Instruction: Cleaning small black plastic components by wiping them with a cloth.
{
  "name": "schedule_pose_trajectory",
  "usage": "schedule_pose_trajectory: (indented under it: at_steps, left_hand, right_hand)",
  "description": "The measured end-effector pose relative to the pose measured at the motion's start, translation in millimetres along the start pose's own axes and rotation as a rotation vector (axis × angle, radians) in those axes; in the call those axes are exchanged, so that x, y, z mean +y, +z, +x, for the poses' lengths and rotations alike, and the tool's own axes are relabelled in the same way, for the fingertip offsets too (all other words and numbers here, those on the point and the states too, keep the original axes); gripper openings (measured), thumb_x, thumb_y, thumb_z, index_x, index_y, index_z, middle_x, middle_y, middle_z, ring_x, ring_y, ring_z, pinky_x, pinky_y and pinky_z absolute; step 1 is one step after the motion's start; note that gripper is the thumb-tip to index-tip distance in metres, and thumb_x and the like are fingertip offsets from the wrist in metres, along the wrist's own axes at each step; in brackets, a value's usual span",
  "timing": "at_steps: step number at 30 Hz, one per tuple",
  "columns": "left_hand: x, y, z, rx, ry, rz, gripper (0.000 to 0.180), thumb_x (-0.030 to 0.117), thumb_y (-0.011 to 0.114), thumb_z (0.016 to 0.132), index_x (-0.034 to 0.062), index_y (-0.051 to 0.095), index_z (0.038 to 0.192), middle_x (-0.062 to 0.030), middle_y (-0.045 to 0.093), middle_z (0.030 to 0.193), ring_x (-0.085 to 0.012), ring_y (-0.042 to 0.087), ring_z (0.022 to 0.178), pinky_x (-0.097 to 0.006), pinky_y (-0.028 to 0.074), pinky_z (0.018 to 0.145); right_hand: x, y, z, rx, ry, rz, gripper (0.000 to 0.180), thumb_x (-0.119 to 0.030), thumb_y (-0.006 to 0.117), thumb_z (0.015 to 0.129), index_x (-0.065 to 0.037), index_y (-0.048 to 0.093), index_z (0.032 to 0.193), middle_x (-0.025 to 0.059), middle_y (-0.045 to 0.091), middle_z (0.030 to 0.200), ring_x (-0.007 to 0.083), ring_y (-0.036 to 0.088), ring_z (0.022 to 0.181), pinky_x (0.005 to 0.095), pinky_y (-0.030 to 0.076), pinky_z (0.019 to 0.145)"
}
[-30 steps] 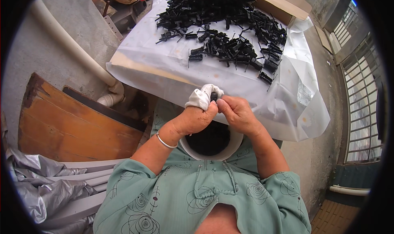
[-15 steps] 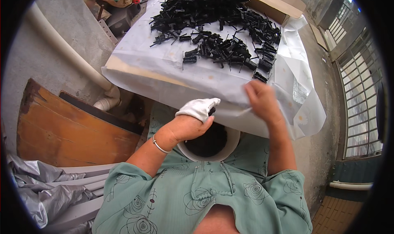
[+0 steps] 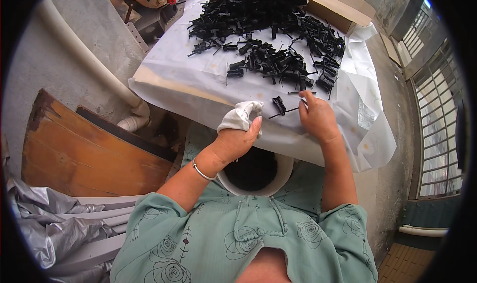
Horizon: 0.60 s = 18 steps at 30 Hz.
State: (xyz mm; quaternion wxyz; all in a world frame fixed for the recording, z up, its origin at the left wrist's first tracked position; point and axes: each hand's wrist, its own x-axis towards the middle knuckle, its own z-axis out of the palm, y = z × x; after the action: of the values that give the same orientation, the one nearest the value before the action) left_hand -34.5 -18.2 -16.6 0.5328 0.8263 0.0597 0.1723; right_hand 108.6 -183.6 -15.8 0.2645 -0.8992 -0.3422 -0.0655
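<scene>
In a partly pulled-on white glove, my left hand (image 3: 241, 125) hovers at the table's near edge, thumb bare and apart from the curved fingers; nothing shows between them. My right hand (image 3: 319, 118) rests low over the white-covered table (image 3: 198, 84), its fingertips pinching the thin stem of a small black plastic part (image 3: 279, 106). A second thin black rod lies just beyond those fingertips. Farther back spreads a large heap of similar black parts (image 3: 278, 59) with thin stems. Below the table edge, between my legs, a white bucket (image 3: 285, 176) holds a dark mass.
An open cardboard box (image 3: 343, 7) stands at the far right of the table. To the left are an orange-brown wooden board (image 3: 89, 149), a pale pipe (image 3: 84, 54) and silver sheeting (image 3: 44, 228). A barred window (image 3: 439, 119) is on the right.
My right hand has drawn a black part from the heap toward me. My left hand has risen slightly, and the dark piece seen at its fingers is out of sight.
</scene>
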Motion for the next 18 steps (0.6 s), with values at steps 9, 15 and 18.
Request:
schedule_pose_trajectory:
  at_steps: [9, 15, 18]
  left_hand:
    - [0.6, 13.2, 17.5, 0.155, 0.333, 0.309, 0.028, 0.013, 0.056, 0.081, -0.0019, 0.053, 0.104, -0.0233, 0.057, 0.095, -0.0395, 0.056, 0.084, -0.042, 0.046, 0.076]
    - [4.5, 8.2, 15.0, -0.113, -0.146, -0.264, 0.025, 0.006, 0.053, 0.085, -0.0017, 0.051, 0.108, -0.0071, 0.058, 0.089, -0.0066, 0.053, 0.060, -0.023, 0.045, 0.049]
    - [6.0, 3.6, 11.3, -0.127, -0.163, -0.549, 0.026, 0.003, 0.050, 0.086, -0.0016, 0.050, 0.112, -0.0038, 0.058, 0.091, -0.0050, 0.052, 0.061, -0.020, 0.045, 0.051]
  right_hand:
    - [-17.7, 1.1, -20.8, -0.073, -0.453, -0.057, 0.010, -0.009, 0.058, 0.078, -0.006, 0.057, 0.088, 0.0125, 0.056, 0.069, 0.0305, 0.057, 0.062, 0.0376, 0.045, 0.054]
    - [-48.3, 8.3, -33.5, 0.016, -0.524, 0.319, 0.012, -0.010, 0.062, 0.078, -0.005, 0.053, 0.072, 0.0067, 0.052, 0.062, 0.0218, 0.053, 0.050, 0.0341, 0.041, 0.045]
    - [-54.4, 13.8, -37.5, 0.111, -0.229, 0.665, 0.014, -0.011, 0.062, 0.080, -0.003, 0.054, 0.072, 0.0055, 0.051, 0.061, 0.0138, 0.045, 0.046, 0.0295, 0.036, 0.045]
